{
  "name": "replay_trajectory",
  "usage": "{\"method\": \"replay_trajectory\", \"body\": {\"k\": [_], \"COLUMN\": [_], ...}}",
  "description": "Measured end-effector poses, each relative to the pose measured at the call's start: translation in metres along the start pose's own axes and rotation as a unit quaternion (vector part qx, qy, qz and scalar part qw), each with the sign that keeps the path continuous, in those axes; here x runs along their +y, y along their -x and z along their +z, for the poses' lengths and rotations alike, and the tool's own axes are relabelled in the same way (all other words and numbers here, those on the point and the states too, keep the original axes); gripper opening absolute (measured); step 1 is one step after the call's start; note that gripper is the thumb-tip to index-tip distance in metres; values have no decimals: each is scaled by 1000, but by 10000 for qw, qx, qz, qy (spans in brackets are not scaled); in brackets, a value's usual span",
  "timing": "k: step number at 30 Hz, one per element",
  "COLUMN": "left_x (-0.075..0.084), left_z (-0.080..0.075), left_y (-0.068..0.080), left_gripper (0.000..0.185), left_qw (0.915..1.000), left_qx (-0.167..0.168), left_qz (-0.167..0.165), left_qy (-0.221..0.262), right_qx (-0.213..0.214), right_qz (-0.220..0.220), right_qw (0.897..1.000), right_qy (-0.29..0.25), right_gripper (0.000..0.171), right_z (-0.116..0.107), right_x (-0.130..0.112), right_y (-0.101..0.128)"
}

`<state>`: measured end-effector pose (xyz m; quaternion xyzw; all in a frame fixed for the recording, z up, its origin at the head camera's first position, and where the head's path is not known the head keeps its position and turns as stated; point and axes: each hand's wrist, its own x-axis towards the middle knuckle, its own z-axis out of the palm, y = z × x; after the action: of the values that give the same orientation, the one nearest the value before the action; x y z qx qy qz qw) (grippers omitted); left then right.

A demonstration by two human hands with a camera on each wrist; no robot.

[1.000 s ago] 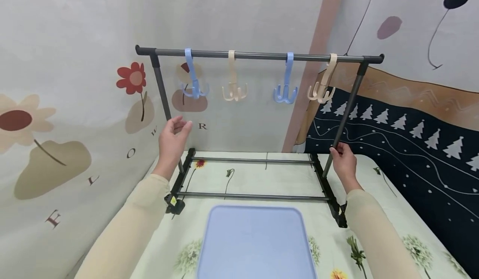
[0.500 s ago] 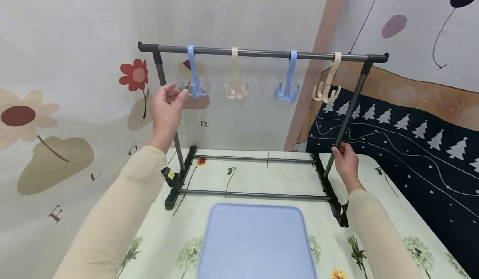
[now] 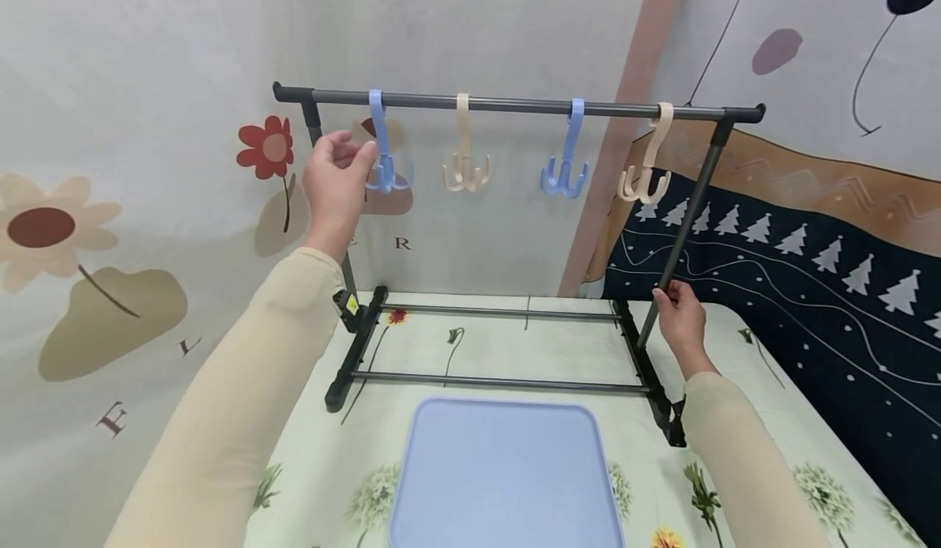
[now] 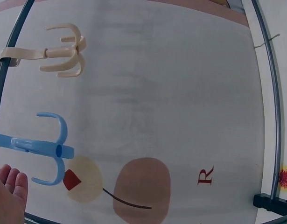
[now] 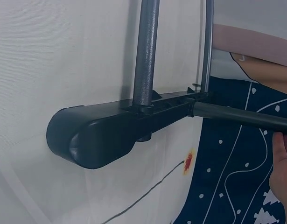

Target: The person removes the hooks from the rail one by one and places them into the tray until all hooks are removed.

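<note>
the wide opening inside the dark grey metal hanging rack [image 3: 515, 108] is free from the hooks down to the two low cross rods [image 3: 500, 383] in the lower middle of the frame. along the top bar, four hanging plastic hooks break up the passage: a light blue four-pronged hook [image 3: 382, 160] at upper left, a beige hook [image 3: 465, 164], a second blue hook [image 3: 564, 168], and a tilted beige hook [image 3: 644, 174] at upper right, with gaps between them. the printed cloth backdrop [image 3: 478, 33] closes the rear. the pale blue plastic tray [image 3: 503, 474] lies flat at bottom centre.
</note>
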<state>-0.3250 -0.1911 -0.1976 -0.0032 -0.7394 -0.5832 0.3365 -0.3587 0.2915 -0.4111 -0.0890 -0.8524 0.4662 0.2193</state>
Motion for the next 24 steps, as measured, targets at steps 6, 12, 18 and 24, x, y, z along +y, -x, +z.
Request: {"method": "replay_trajectory", "body": {"k": [6,12,18,24], "left_x": [11,20,21,19], "left_z": [11,27,38,44], "left_y": [-9,-16,-20,-25], "left_gripper": [48,43,41,35], "left_qw": [9996,9968,9950,9941], "left_qx": [184,596,675,699], "left_qz": [-216,-366,-477,-506], "left_qy": [-20,-376,-567,-657], "right_qx": [12,-56,-75,-84], "right_qz": [4,38,10,21], "right_qw": [10000,10000,10000,9999], "right_qy": [-16,-60,-47,-57], "right_gripper": [44,46,46,47], "right_z": [0,0,0,1], "right_x": [1,3,6,5], "right_y": [0,-1,-3,-3]}}
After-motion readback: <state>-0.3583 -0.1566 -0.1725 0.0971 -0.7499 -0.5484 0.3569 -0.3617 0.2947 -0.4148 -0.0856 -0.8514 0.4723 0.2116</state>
